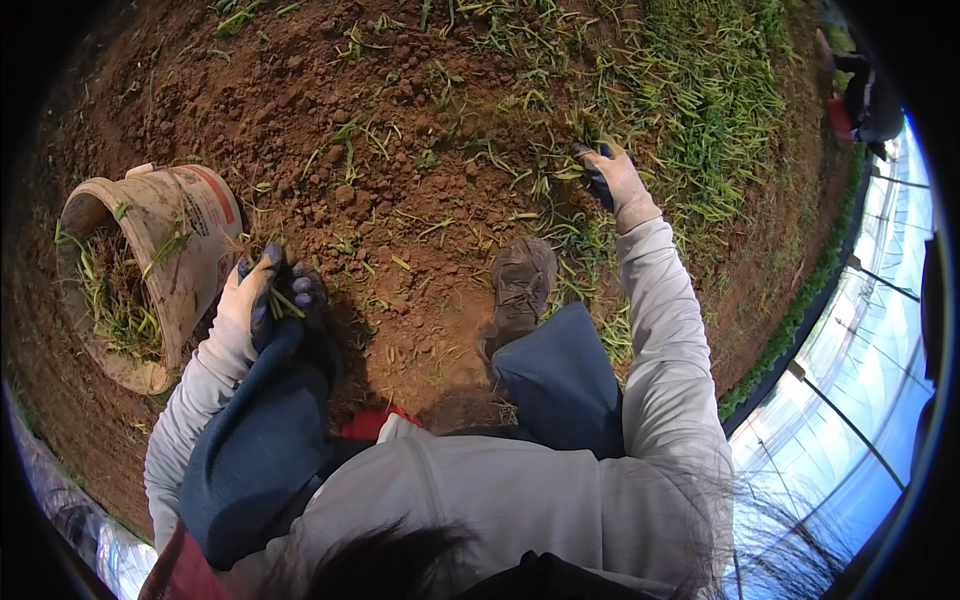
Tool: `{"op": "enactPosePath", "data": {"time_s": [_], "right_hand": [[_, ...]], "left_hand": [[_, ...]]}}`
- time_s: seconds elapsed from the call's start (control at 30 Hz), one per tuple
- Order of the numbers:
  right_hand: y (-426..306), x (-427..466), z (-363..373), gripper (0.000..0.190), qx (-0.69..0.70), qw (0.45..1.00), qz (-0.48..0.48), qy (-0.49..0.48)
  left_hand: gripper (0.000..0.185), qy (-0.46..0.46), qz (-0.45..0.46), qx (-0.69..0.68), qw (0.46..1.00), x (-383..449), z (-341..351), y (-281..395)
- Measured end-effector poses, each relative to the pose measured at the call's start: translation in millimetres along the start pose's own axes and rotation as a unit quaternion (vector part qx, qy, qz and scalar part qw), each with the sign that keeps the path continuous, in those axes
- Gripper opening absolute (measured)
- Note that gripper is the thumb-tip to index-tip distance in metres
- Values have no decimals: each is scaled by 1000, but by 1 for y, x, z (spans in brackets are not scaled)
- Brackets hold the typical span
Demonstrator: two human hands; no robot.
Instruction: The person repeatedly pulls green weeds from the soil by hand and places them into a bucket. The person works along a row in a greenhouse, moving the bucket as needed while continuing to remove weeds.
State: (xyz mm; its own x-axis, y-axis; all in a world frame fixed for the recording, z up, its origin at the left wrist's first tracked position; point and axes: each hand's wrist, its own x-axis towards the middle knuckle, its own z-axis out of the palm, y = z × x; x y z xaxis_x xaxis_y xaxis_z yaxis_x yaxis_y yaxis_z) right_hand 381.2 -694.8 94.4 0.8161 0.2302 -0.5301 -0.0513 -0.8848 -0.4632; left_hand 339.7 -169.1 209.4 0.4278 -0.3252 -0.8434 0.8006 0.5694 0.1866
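Observation:
My left hand (255,292), in a pale glove with a dark blue palm, is closed around a small bunch of green stems (282,303) with roots, above my left shoe. Beside it, a pale plastic bucket (196,214) appears tipped on its side, its mouth facing left. Inside the bucket lie uprooted plants (120,300) with green stems and brown roots. My right hand (613,176), gloved alike, reaches out to the right and grips a clump of green plants (589,127) at the edge of a dense green patch. Its fingertips are partly hidden.
Loose brown soil (300,105) with scattered stems spreads before me. Dense low greens (705,112) cover the ground at upper right. My brown right shoe (523,281) stands between my hands. Another person (870,97) is at the far right, near a plastic-sheeted greenhouse wall (847,360).

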Motion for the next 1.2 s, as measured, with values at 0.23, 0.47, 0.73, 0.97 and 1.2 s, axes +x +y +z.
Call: {"op": "enactPosePath", "data": {"time_s": [0.23,0.47,0.73,0.97,1.2], "right_hand": [[-25,11,49,85,53,951,305,-13],[-75,15,52,75,28,939,333,-76],[-79,9,67,69,89,936,339,39],[-31,-12,67,67,209,910,336,124],[-12,-9,-8,71,146,951,274,-2]], "left_hand": [[15,13,-7,3,1000,2,0,-2],[19,19,-3,30,999,6,-6,-4],[18,58,-24,15,998,1,11,0],[20,31,-15,24,999,4,-3,0],[12,10,21,127,992,8,-29,-7]]}}
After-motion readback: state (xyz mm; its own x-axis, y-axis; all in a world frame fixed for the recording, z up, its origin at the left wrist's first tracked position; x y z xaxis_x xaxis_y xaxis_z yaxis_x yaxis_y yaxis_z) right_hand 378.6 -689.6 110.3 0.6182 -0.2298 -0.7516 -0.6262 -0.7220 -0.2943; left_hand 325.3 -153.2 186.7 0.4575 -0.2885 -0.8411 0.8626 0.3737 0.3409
